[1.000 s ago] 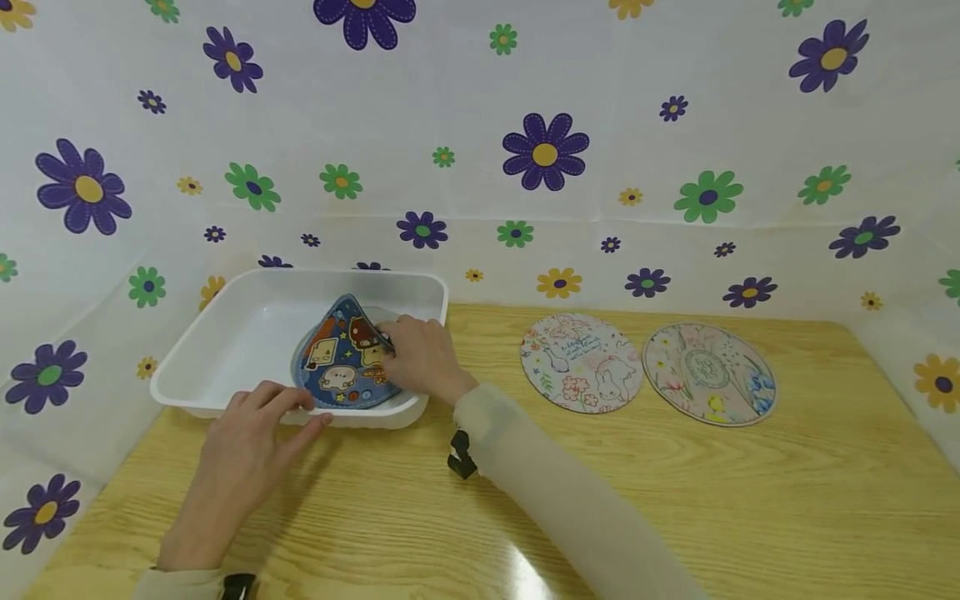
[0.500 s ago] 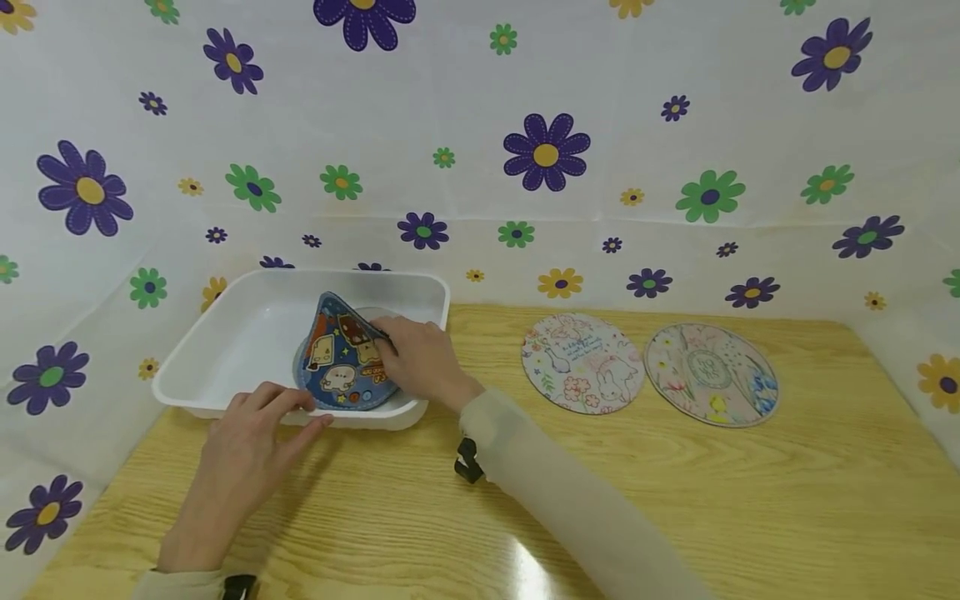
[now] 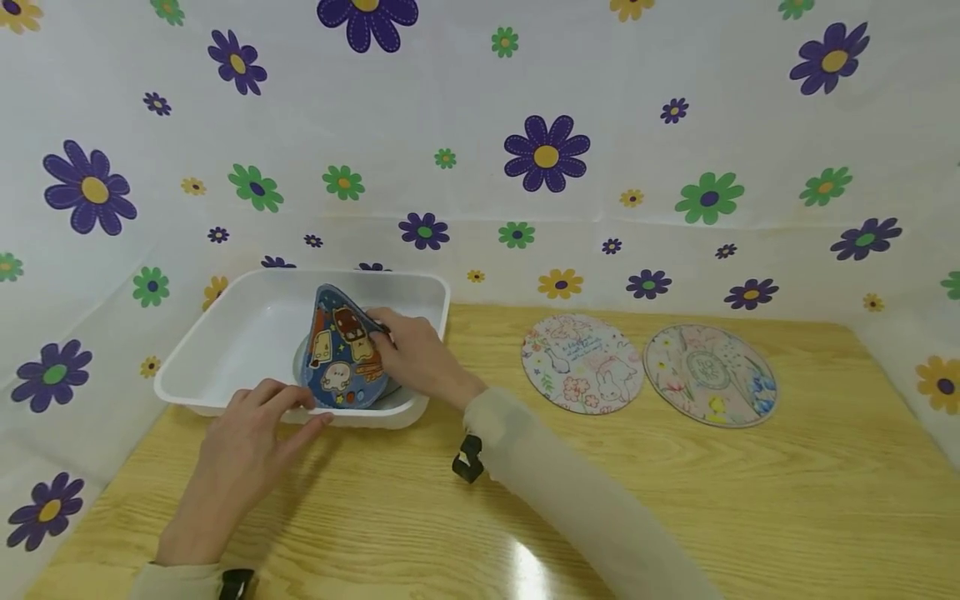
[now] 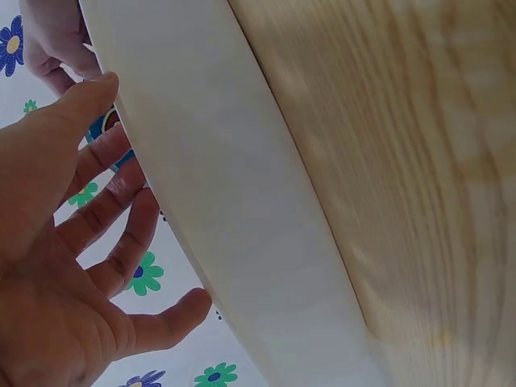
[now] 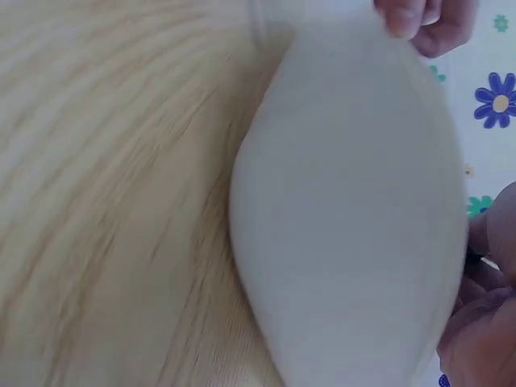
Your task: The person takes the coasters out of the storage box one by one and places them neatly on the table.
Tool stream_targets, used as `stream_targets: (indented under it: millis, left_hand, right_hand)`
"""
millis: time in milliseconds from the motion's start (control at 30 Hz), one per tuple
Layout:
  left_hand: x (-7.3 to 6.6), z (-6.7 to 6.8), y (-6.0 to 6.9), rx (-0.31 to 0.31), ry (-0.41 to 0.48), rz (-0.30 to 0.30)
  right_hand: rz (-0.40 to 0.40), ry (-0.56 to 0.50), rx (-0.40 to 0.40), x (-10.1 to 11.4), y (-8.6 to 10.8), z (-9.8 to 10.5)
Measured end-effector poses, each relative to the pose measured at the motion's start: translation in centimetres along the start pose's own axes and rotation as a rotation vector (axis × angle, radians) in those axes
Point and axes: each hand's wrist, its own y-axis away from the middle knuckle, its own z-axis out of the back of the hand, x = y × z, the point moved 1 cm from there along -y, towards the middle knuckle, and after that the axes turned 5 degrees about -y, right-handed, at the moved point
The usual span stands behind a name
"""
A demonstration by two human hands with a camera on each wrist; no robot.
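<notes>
Note the change at the blue round mat with cartoon figures: folded more steeply than a second ago, with a higher far tip and a narrower outline. Locate inside the white rectangular tray, at the near right, above a mostly hidden pale grey round piece. Find the right grip pinching the mat's gathered right edge, and the left grip, unmoved, holding the near rim between thumb and fingers. Judge as lifting under way, probably with the tray steadied; not yet clear of it.
</notes>
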Motion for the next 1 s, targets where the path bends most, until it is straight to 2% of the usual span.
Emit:
stream_targets:
  millis: [67,267,333,533,833,1000]
  left_hand:
    - [0.1,0.0,0.0,0.004,-0.003,0.002]
    - [0.6,-0.1,-0.2,-0.009,-0.001,0.004]
    - [0.9,-0.2,-0.2,-0.016,0.0,0.004]
    - [1.2,-0.1,-0.3,-0.005,0.0,0.014]
    - [1.6,-0.2,-0.3,0.009,0.008,0.027]
    - [1.7,-0.3,-0.3,-0.007,0.009,0.017]
  right_hand:
    - [-0.059,-0.098,-0.017,0.3,0.0,0.0]
    - [-0.265,-0.487,-0.058,1.4,0.1,0.0]
    - [-0.3,-0.552,-0.08,1.5,0.2,0.0]
    - [-0.355,-0.686,-0.105,1.3,0.5,0.1]
    - [-0.476,-0.86,-0.162,1.1,1.2,0.7]
    - [-0.537,-0.933,-0.203,0.8,1.7,1.0]
